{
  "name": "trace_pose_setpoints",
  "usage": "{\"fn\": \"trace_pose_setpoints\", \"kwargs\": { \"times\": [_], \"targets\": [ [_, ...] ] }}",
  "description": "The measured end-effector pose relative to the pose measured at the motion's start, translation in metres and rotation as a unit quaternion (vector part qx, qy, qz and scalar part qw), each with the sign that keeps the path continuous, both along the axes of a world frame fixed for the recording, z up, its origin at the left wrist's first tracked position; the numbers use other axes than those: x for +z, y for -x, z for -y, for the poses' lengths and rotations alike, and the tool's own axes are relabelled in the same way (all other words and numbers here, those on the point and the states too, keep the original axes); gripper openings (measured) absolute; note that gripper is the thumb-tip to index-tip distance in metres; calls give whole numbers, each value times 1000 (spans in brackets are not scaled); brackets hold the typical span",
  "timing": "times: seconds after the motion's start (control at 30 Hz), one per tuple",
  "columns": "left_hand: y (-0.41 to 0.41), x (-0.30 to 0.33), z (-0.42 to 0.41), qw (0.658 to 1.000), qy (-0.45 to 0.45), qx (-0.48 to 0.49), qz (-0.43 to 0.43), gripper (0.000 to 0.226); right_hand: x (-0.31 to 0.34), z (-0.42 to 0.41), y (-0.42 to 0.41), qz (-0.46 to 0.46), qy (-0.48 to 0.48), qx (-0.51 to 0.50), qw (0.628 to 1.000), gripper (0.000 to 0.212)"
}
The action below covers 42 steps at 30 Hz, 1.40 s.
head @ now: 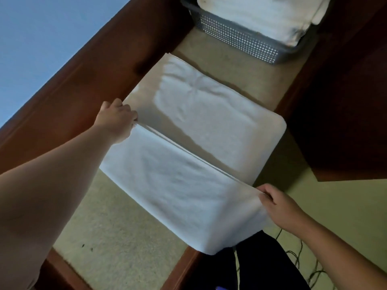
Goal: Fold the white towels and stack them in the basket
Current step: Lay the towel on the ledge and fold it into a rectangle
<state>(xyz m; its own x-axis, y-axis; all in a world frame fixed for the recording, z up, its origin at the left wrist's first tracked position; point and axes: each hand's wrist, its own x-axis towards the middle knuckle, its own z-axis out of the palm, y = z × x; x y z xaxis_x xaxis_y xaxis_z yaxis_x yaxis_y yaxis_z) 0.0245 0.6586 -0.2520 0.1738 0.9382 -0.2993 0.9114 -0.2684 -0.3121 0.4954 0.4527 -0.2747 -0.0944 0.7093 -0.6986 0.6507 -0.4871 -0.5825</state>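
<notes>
Left hand [117,120] and right hand [278,206] each pinch an end of the white towel's [188,143] raised fold edge. Towel lies on the tan surface [230,59], just short of the gray basket [240,38] holding folded towels [261,13].

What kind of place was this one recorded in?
Probably a room in a home: a wooden table with a beige mat, a grey basket holding folded towels, and both hands folding a white towel.
</notes>
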Motion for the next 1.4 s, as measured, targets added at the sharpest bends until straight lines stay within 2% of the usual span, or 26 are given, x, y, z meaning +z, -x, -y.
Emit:
{"fn": "trace_pose_setpoints", "kwargs": {
  "times": [0.23, 0.37, 0.47, 0.67, 0.73, 0.8, 0.93, 1.17, 1.4],
  "targets": [
    [-9, -2, -24, 997, -48, 22, 50, 15, -2, -3, -8, -2, -69, -80, 994, 16],
    [-25, -9, -27, 998, -11, 41, 37, 21, -13, -2, -11, 18, -42, -60, 997, 10],
    [-39, -17, -18, 997, 18, 41, 62, 30, -24, 2, -12, 35, -26, -36, 998, 10],
    [-75, -22, 3, 983, 78, -63, 155, 33, -35, -5, -5, 39, -38, -28, 998, 14],
    [-87, -25, 9, 977, 91, -70, 179, 32, -34, -8, 2, 33, -58, -26, 997, 15],
    [-96, -29, 13, 979, 95, -61, 167, 31, -33, -12, 9, 38, -82, -15, 996, 14],
    [-100, -34, 15, 984, 69, -38, 157, 30, -34, -25, 14, 53, -101, -1, 993, 8],
    [-99, -32, 11, 983, 10, -53, 176, 25, -28, -29, 6, 21, -101, -25, 994, 4],
    [-102, -33, 7, 981, -19, -39, 190, 24, -36, -28, 0, 16, -168, -93, 981, 11]
  ]
}}
